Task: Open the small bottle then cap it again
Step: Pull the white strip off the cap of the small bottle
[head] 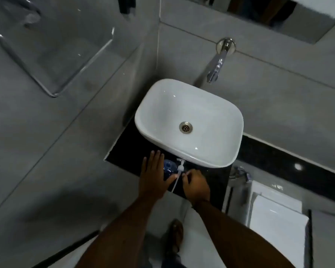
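Observation:
A small blue transparent bottle (168,167) sits on the black counter (213,176) just in front of the white basin. My left hand (153,175) wraps its left side, fingers stretched along it and thumb below. A white pump cap (180,163) with a long thin dip tube (174,186) is out of the bottle, tilted to its right. My right hand (195,183) pinches the pump at its collar, the tube trailing back toward me. The bottle's mouth is partly hidden by my fingers.
The white basin (155,105) with a metal drain fills the counter behind the bottle. A chrome wall tap (217,64) juts out above it. A toilet with a white lid (277,215) stands at the lower right. Grey tiled walls close in on the left.

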`<state>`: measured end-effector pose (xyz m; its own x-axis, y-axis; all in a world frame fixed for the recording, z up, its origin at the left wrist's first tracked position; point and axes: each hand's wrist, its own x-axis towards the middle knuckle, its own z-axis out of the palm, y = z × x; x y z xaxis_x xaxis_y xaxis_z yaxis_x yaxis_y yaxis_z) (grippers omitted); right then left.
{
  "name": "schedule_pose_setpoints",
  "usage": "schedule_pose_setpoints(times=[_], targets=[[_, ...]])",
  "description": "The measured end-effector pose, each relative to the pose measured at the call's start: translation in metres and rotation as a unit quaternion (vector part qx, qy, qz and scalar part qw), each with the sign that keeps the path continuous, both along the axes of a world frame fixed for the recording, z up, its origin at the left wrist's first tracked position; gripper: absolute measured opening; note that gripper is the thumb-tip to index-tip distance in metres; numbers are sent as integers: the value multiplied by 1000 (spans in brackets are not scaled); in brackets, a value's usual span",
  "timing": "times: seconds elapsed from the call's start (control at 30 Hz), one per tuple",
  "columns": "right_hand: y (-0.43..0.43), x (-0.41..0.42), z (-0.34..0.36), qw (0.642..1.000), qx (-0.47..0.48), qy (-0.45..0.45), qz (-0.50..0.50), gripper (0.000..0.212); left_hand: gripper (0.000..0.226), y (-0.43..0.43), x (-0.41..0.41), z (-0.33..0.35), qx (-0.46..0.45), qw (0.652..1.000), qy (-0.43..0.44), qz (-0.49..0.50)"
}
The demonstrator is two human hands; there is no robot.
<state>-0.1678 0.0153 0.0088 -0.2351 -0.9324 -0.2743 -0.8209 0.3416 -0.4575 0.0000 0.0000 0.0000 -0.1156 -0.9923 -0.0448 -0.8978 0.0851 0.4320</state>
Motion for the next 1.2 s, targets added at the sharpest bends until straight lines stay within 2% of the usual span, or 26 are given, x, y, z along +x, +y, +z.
schedule_pose_setpoints(times=[0.07, 0.13, 0.3, 0.43, 0.53, 0.57, 0.6, 0.67, 0.73, 0.9, 1.1, 1.2], targets=[[-16, 13, -2, 991, 40, -71, -105, 38, 91, -6, 0, -5, 17, 999, 22, 15], [-31, 25, -1, 980, 67, -97, -162, 43, 89, -8, 2, -9, 16, 999, 25, 24], [-50, 40, -16, 969, 71, -117, -208, 26, 92, -12, 6, -20, 25, 999, 35, 14], [-35, 33, -7, 978, 64, -112, -161, 26, 89, -10, 6, -20, 32, 998, 59, 18], [-8, 20, 16, 985, -21, -96, -145, 19, 88, -9, 7, -19, 42, 995, 85, 21], [-1, 18, 27, 978, -68, -115, -161, 10, 87, -9, 7, -20, 44, 995, 88, 20], [5, 18, 41, 963, -115, -152, -188, 10, 87, -8, 7, -21, 45, 995, 89, 18], [9, 20, 69, 922, -205, -248, -214, 28, 85, -8, 8, -21, 42, 994, 97, 18], [8, 27, 90, 899, -255, -302, -191, 30, 84, -7, 8, -21, 37, 994, 102, 17], [0, 48, 95, 901, -245, -318, -164, 14, 82, -7, 9, -19, 24, 995, 100, 14], [-5, 59, 74, 919, -217, -300, -134, 20, 91, -7, 11, -20, 21, 994, 111, 10], [-11, 66, 62, 931, -195, -292, -100, 39, 102, -6, 12, -18, 23, 994, 108, 1]])
